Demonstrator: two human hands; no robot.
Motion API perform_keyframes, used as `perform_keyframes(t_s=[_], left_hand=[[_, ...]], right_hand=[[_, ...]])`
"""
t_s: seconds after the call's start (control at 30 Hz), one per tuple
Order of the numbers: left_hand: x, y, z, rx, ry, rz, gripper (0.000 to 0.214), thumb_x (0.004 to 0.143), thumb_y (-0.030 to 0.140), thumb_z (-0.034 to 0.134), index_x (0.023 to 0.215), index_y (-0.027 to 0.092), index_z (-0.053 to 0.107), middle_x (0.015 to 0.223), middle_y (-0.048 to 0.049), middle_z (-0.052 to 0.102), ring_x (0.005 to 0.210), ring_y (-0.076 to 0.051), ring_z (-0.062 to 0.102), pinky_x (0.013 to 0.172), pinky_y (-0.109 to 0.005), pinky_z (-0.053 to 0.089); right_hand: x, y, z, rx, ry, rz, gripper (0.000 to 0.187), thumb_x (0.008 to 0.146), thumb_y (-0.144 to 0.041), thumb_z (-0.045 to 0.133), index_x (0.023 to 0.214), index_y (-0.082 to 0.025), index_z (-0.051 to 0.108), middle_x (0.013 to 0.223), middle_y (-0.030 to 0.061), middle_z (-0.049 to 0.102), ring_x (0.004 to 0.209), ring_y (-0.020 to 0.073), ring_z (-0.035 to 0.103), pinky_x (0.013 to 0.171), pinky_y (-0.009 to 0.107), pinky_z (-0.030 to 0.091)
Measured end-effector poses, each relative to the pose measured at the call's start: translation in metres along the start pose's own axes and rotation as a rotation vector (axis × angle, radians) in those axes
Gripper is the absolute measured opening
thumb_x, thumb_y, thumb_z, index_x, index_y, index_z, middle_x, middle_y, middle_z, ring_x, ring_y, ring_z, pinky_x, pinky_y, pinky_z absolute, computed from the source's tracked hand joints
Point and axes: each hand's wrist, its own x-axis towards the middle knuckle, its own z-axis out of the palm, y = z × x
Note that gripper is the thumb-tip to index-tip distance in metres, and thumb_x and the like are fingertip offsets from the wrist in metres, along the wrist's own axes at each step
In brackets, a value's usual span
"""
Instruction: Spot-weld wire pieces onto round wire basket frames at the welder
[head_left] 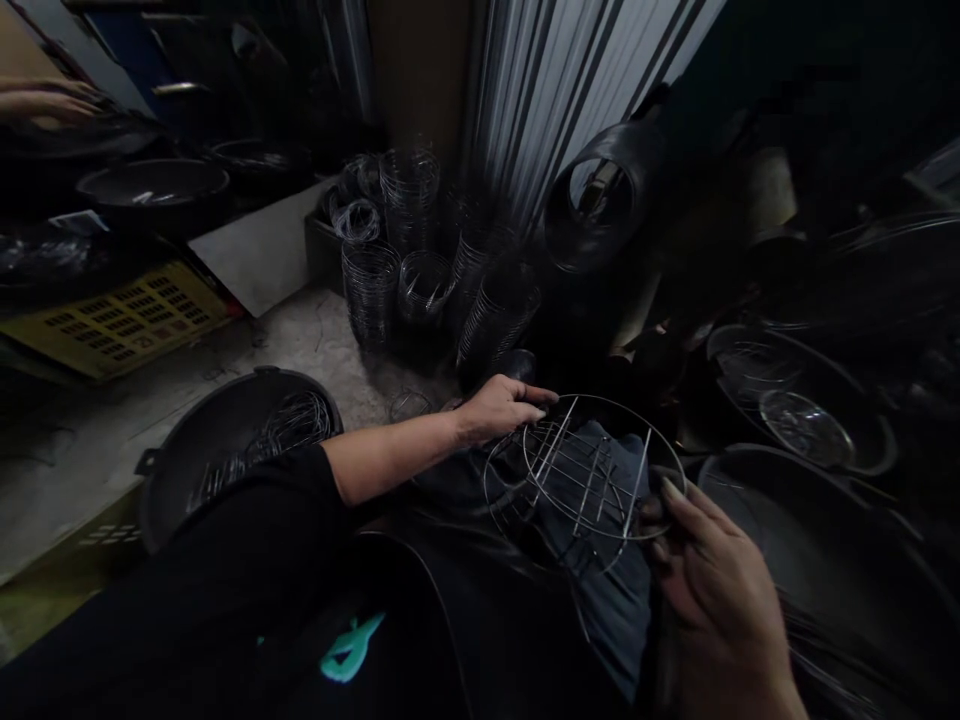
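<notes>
Over my lap I hold a round wire rack made of shiny metal rings joined by straight cross wires. It is tilted, and a second ring shows beneath the upper one. My left hand pinches the far left part of the upper ring between thumb and fingers. On the right side of the rim, my right hand grips it with the thumb on top; its other fingers are partly hidden. Dark blue cloth shows through the wires below.
Stacks of wire rings stand on the floor ahead. A black tub with wire pieces is at left, by a yellow crate. More dark tubs sit at right. Another person's hand shows at upper left.
</notes>
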Motion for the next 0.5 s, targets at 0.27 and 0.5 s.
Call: perform_keyframes(t_s=[0.27, 0.5], left_hand=[[0.025, -0.012, 0.003, 0.205, 0.017, 0.007, 0.035, 0.063, 0.002, 0.057, 0.091, 0.012, 0.076, 0.053, 0.0023, 0.058, 0.048, -0.005, 0.041, 0.049, -0.017, 0.035], [0.044, -0.029, 0.011, -0.025, -0.053, -0.060, 0.053, 0.062, -0.006, 0.052, 0.107, 0.014, 0.072, 0.077, -0.0014, 0.069, 0.060, -0.004, 0.055, 0.058, -0.015, 0.042]], right_hand=[[0.020, 0.005, -0.012, -0.518, 0.209, -0.196, 0.055, 0.058, -0.040, 0.075, 0.108, -0.015, 0.070, 0.100, 0.0059, 0.072, 0.094, 0.0252, 0.067, 0.077, 0.029, 0.056], [0.039, 0.014, -0.021, -0.783, 0.129, -0.154, 0.058, 0.057, -0.044, 0.065, 0.104, -0.010, 0.072, 0.101, 0.0130, 0.072, 0.106, 0.0337, 0.063, 0.089, 0.039, 0.052]])
